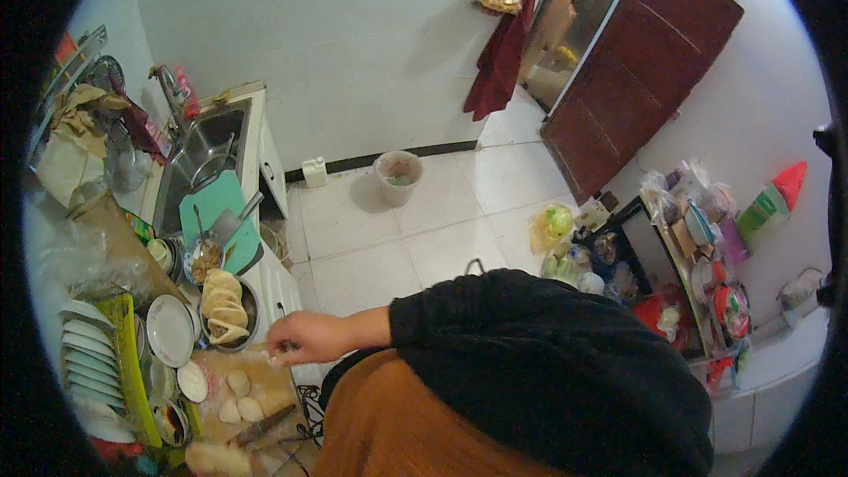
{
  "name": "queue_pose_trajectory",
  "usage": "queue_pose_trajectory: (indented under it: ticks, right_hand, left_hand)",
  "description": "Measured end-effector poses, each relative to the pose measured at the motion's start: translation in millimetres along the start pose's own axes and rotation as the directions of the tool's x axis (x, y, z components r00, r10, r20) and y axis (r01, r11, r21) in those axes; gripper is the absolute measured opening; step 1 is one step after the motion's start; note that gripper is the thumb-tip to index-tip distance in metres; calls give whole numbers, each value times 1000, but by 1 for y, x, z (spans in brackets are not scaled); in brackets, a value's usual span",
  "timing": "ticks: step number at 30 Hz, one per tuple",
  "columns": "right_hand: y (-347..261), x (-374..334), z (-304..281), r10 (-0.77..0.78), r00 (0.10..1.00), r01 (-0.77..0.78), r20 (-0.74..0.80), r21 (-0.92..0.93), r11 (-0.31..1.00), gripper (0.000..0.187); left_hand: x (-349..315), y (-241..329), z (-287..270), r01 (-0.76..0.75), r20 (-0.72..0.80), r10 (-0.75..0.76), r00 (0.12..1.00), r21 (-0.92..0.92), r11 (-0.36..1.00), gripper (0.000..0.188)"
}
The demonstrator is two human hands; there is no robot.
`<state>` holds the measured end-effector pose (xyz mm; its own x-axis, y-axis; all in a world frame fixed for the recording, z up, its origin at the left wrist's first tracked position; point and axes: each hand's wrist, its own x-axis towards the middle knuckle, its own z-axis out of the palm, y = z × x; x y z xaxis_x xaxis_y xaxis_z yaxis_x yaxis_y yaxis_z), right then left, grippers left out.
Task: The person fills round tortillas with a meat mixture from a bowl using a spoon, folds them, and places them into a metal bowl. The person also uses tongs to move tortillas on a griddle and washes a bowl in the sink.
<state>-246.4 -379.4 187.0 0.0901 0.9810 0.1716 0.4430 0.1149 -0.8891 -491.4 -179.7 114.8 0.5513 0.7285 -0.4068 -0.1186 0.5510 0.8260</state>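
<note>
My right hand (305, 336) reaches left from a black sleeve, over the edge of the wooden board (276, 380). Its fingers are curled together; whatever they may hold is hidden. Just left of it, a metal bowl (253, 322) carries a stack of folded, pale dough pockets (225, 300). Several small dough pieces (238, 382) lie on the board, beside a white, flour-like heap in a round dish (193, 382). A dark stick-like tool (262, 425) rests at the board's near side. I cannot make out a pale, blurred shape (216, 459) at the lower edge. My left hand does not show.
Behind the metal bowl stand a patterned bowl of crumbly filling (208, 258) and a green cutting board (215, 205) over the sink (212, 141). A white plate (170, 331) and a yellow-green dish rack (132, 371) are at left. A bin (398, 177) stands on the floor.
</note>
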Motion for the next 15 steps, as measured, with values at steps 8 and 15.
queue_pose_trajectory:
  ticks: [8, 15]
  right_hand:
    - [43, 29, -53, 100, 994, -105, -33, -215, 971, 57]
    - [71, 28, -203, 23, 928, -119, -371, -239, 964, 21]
  left_hand:
    - [12, -25, 176, 288, 526, -93, 846, -303, 909, 56]
    - [60, -35, 335, 245, 432, -36, 901, -440, 864, 56]
